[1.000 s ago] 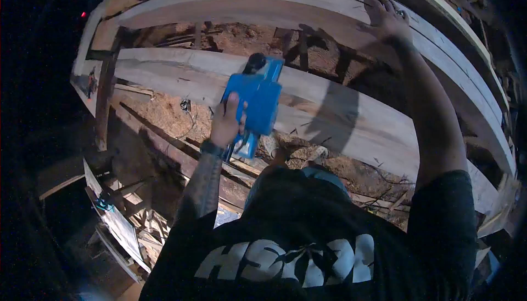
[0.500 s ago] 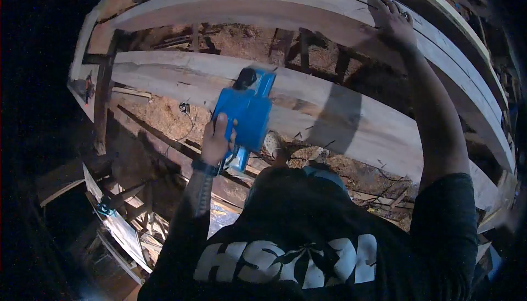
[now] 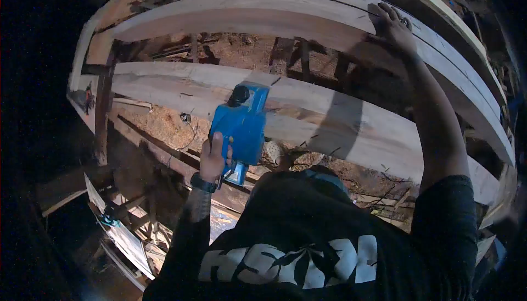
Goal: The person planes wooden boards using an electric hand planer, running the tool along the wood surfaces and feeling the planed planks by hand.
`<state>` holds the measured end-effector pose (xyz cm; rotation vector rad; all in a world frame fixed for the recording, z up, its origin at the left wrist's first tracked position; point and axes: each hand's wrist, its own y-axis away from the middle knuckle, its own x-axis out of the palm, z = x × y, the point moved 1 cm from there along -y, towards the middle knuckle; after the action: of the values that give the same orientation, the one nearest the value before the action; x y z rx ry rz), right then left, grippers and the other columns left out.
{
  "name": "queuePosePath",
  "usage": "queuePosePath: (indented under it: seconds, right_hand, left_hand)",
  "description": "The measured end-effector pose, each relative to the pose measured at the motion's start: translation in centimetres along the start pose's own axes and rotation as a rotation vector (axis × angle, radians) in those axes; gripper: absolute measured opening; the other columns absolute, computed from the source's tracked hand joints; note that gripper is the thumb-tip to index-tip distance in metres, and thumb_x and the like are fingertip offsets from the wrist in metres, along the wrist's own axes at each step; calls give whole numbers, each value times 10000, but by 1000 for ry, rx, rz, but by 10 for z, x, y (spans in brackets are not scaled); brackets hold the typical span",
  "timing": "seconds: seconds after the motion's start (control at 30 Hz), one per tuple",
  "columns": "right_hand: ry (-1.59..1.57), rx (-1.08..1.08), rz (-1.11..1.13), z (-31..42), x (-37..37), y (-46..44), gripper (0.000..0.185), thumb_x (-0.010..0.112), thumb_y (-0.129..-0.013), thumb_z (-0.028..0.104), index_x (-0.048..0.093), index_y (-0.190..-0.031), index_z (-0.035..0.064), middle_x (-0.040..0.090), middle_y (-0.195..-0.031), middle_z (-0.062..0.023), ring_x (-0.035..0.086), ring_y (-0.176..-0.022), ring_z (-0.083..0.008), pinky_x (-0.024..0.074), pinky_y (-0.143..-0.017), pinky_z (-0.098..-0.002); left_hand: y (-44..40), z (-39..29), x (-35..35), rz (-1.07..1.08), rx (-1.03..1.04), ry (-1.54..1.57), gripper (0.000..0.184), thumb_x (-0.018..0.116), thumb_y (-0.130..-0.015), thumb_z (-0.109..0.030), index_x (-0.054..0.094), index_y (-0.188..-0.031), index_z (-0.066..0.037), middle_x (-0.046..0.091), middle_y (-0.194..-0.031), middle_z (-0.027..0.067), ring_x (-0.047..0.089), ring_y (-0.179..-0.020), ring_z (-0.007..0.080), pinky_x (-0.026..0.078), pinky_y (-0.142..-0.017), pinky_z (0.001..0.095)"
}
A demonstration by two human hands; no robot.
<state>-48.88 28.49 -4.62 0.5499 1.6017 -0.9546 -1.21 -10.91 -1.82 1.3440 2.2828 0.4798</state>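
My left hand point(image 3: 214, 158) is wrapped around the rear handle of a blue electric planer point(image 3: 240, 131). The planer, with a black front knob, sits over the near edge of a long, pale wooden beam point(image 3: 307, 109); whether its sole touches the wood I cannot tell. Farther away, my right hand point(image 3: 396, 29) lies with fingers apart on top of another long plank point(image 3: 252, 4). A dark watch is on my left wrist.
Shavings point(image 3: 159, 128) cover the ground between and below the beams. A dark upright post point(image 3: 103, 109) stands at the beams' left end. Scrap boards point(image 3: 121, 235) lie at lower left. A thin cord point(image 3: 192, 131) runs near the planer, and my shoe shows beneath it.
My left hand and the planer have moved slightly toward my body and a little left. My right hand stays on the far plank, almost unmoved.
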Motion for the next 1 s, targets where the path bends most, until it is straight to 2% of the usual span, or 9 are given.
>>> queuePosePath:
  seconds: [0.1,0.13,0.23,0.43,0.57,0.67,0.73,0.87,1.0]
  right_hand:
    - [1,27,26,5,-8,-1,916,705,-793,728,397,-1559,333,362,-1647,-53,382,-1499,-320,269,-1178,-640]
    - [6,40,44,9,-11,-2,918,704,-791,733,398,-1559,336,362,-1648,-51,378,-1502,-319,268,-1179,-640]
    - [22,67,94,16,-17,-2,975,764,-760,690,396,-1554,261,350,-1647,-69,356,-1506,-344,270,-1182,-637]
    - [16,88,136,12,-14,-6,1020,797,-736,661,375,-1583,280,307,-1681,-38,303,-1538,-313,225,-1210,-631]
    - [34,64,153,14,-19,-4,1040,738,-747,732,352,-1600,280,284,-1693,-40,277,-1550,-318,213,-1214,-628]
    - [29,20,80,-4,1,-3,1034,702,-757,765,353,-1599,276,284,-1692,-42,283,-1547,-324,219,-1212,-629]
    - [30,34,49,3,-3,-3,961,714,-785,726,395,-1571,274,358,-1649,-58,326,-1527,-332,239,-1202,-626]
    - [-8,45,56,17,-21,-4,889,715,-822,684,428,-1554,268,398,-1628,-73,356,-1513,-325,248,-1205,-602]
    - [44,23,83,17,-19,-5,921,634,-843,738,383,-1595,269,352,-1655,-68,319,-1530,-311,263,-1193,-598]
  left_hand:
    - [-17,-7,4,35,24,-16,547,424,-1084,-553,640,-1008,-56,539,-639,5,487,-488,100,413,-447,274]
    - [-24,-21,14,-12,0,-55,553,435,-1077,-566,636,-999,-57,534,-632,6,483,-483,104,415,-445,284]
    - [-57,-37,32,41,28,-1,569,443,-1064,-596,615,-984,-59,528,-627,11,476,-473,112,419,-443,299]
    - [-53,-39,23,52,43,12,559,467,-1059,-590,596,-963,-55,537,-650,21,478,-476,119,425,-449,301]
    - [-10,-13,-13,32,-49,55,508,496,-1066,-541,615,-1004,-51,558,-682,26,499,-500,118,439,-473,295]
    - [-1,-6,-34,54,-105,123,466,516,-1069,-503,626,-1044,-50,577,-709,23,520,-521,116,446,-491,286]
    - [-5,-7,-38,94,-64,102,440,524,-1071,-479,632,-1050,-53,584,-708,19,538,-528,116,446,-494,280]
    - [-44,-25,-7,88,4,69,477,504,-1073,-507,633,-1019,-52,563,-687,15,532,-528,113,438,-480,286]
    - [-79,-47,11,93,29,26,504,502,-1066,-537,626,-1009,-52,549,-678,6,509,-522,100,425,-468,279]
